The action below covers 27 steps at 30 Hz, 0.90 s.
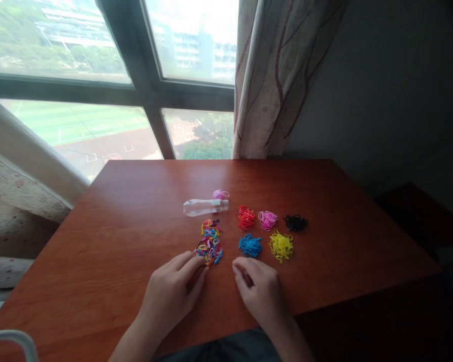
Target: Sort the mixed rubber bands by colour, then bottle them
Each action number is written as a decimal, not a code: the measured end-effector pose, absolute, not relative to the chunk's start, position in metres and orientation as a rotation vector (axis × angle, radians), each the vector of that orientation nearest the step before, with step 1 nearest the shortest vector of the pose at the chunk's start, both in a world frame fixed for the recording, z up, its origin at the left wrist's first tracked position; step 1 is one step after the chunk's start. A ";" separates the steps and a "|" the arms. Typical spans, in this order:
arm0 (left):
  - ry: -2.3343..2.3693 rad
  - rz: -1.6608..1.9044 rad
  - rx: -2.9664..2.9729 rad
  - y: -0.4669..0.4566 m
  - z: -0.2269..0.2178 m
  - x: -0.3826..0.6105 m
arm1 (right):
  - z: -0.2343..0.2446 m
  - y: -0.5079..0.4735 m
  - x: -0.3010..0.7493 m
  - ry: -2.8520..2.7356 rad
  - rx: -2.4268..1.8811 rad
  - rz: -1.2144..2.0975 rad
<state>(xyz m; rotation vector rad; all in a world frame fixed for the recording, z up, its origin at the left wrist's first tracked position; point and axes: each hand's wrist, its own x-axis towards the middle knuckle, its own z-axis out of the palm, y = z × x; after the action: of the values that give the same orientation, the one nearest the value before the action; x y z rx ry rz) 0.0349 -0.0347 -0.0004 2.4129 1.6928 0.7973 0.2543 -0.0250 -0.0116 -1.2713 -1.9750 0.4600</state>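
My left hand (171,291) rests on the wooden table (128,226), its fingers stretched toward a mixed pile of small coloured rubber bands (210,242), fingertips at the pile's near edge. My right hand (258,291) lies beside it with fingers curled under, just short of a blue pile (250,245). What it holds, if anything, is hidden. Sorted piles lie beyond: red (245,217), pink (268,219), black (295,222), yellow (281,246). A clear small bottle (206,206) lies on its side behind the mixed pile, a pink cap (221,194) next to its mouth.
A window (98,75) and a patterned curtain (279,75) stand behind the table. A dark wall is at the right, and a dark low surface (419,216) beside the table's right edge. A white curved bar (15,342) shows at the lower left.
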 end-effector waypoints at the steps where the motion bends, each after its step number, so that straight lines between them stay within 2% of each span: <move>1: 1.690 0.795 2.417 -0.035 -0.002 0.036 | -0.011 -0.025 0.251 -1.986 -1.260 0.478; 19: 1.701 0.771 2.404 -0.032 -0.002 0.040 | -0.012 -0.024 0.250 -1.962 -1.247 0.606; 27: 1.620 0.795 2.380 0.015 0.032 0.066 | -0.009 -0.023 0.250 -1.967 -1.246 0.632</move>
<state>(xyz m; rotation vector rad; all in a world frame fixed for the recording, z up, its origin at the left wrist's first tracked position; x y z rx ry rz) 0.0661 0.0152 0.0323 2.3796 1.6196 0.7946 0.2498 -0.0233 -0.0095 -1.2463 -1.9666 0.6319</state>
